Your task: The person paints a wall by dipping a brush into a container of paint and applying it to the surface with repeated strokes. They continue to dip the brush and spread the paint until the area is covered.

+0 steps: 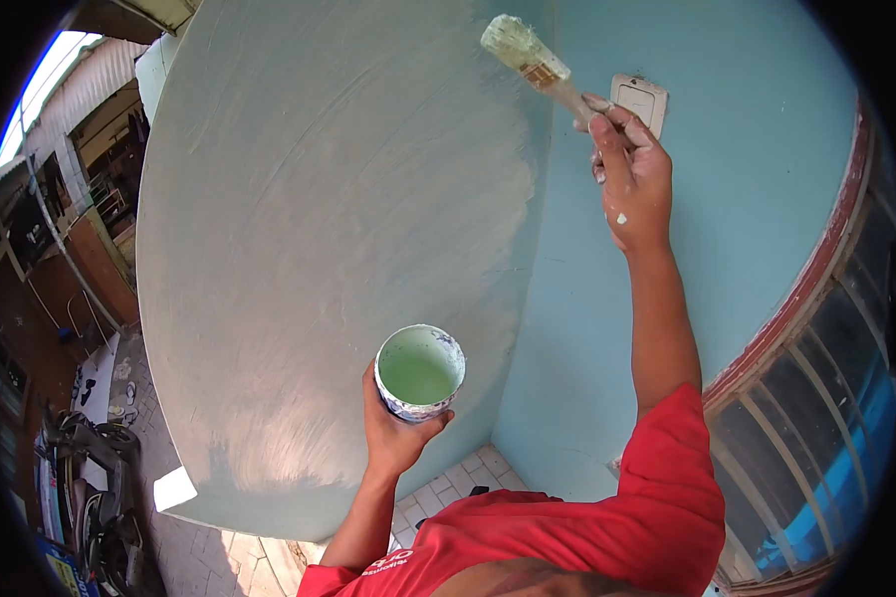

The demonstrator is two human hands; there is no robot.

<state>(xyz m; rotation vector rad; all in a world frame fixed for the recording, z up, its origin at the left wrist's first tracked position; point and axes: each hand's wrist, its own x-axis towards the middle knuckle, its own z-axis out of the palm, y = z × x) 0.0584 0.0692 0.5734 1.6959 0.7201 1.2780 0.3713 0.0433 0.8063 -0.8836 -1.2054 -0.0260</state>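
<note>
My right hand is raised at the upper right, its fingers closed round the handle of a paintbrush. The bristles are coated in pale paint and point up and left, near the corner where two walls meet. White paint is smeared on the fingers and the back of this hand. Lower down, my left hand grips a paint cup from below and the side. Light green paint lies inside it, and its rim is splattered. The wall in front shows streaky pale brushwork over blue-green.
A white light switch sits on the blue-green wall just behind my right hand. A red-framed barred window is at right. At lower left a motorbike stands on the paving. Tiled floor lies below.
</note>
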